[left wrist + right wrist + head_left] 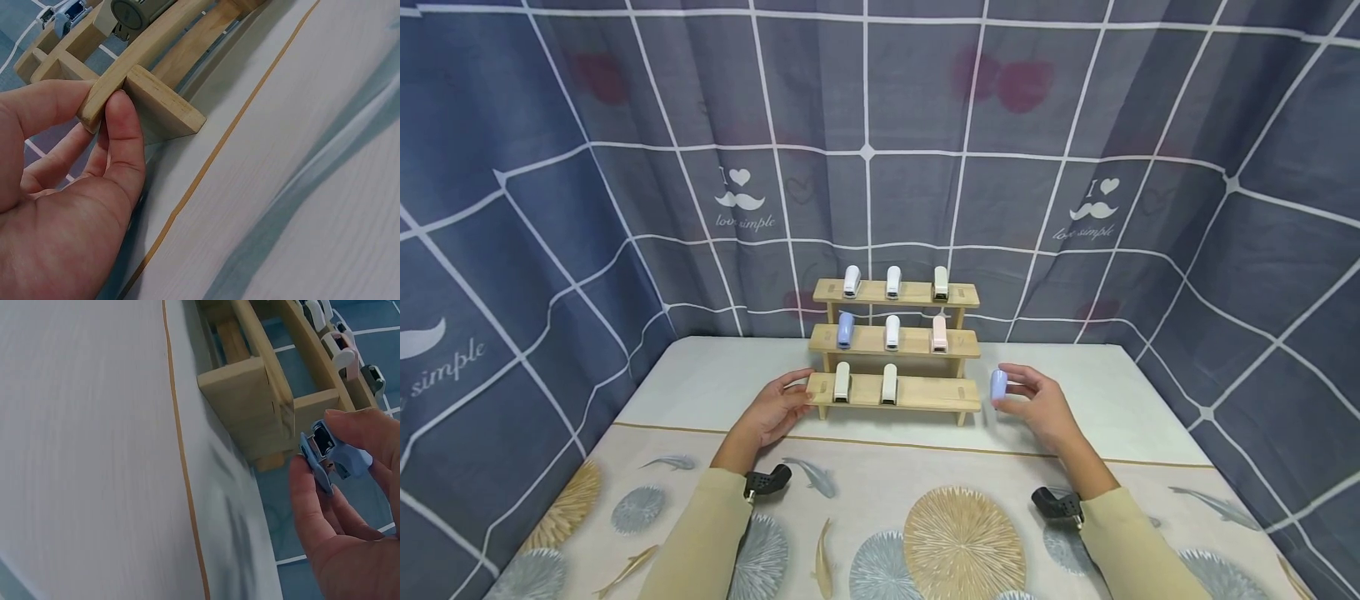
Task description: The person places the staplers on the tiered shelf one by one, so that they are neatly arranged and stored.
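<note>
A three-tier wooden display stand [929, 393] carries several small staplers. My left hand [779, 407] grips the left end of its lowest tier; in the left wrist view the thumb and fingers [125, 134] pinch the board's end. My right hand [1039, 406] holds a blue mini stapler [998, 385] just off the stand's right side, apart from it. Thumb and fingers pinch that stapler [334, 453] in the right wrist view. Two cream staplers, one a pale stapler [889, 384], stand on the lowest tier's left and middle.
The middle tier bears a blue stapler [846, 331], a white stapler [892, 332] and a pink stapler [939, 333]. Three more stand on the top tier [917, 292]. A patterned cloth [865, 500] covers the table's near part. A checked curtain [910, 200] hangs behind and at both sides.
</note>
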Demonstrator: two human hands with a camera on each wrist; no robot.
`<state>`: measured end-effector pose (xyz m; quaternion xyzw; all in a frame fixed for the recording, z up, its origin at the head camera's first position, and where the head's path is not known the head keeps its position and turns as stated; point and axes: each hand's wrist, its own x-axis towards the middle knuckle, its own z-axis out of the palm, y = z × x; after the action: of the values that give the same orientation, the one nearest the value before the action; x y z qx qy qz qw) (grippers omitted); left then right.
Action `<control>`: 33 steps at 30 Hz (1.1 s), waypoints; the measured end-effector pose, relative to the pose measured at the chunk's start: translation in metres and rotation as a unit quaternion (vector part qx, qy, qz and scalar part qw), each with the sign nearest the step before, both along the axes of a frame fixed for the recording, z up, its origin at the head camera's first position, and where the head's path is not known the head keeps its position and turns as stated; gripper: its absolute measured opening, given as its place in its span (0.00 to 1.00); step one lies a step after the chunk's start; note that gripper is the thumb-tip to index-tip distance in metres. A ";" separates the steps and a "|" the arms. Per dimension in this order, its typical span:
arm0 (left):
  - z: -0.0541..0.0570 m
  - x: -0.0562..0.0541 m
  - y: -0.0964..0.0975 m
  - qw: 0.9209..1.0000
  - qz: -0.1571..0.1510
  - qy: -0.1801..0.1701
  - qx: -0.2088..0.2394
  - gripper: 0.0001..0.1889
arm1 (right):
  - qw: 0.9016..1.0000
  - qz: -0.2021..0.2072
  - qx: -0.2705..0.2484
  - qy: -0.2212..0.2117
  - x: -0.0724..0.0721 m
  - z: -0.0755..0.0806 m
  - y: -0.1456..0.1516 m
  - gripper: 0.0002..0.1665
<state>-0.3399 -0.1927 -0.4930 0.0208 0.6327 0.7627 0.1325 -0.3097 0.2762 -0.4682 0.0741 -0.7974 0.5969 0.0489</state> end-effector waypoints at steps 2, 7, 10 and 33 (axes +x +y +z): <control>0.000 0.000 0.000 1.000 0.001 -0.002 0.002 0.35 | 1.000 -0.001 0.003 0.003 0.002 0.002 -0.001 0.44; 0.001 0.000 0.000 1.000 0.000 0.001 0.009 0.35 | 1.000 0.000 0.010 0.012 0.006 0.007 -0.005 0.43; 0.001 0.001 0.000 1.000 -0.002 0.004 0.014 0.35 | 1.000 0.010 0.011 0.018 0.009 0.011 -0.009 0.43; 0.000 0.000 0.001 1.000 0.000 -0.002 0.015 0.35 | 0.997 0.069 -0.003 0.027 0.010 0.015 -0.052 0.40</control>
<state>-0.3397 -0.1919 -0.4930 0.0211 0.6209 0.7722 0.1334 -0.3001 0.2240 -0.4529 0.1444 -0.7870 0.5991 0.0293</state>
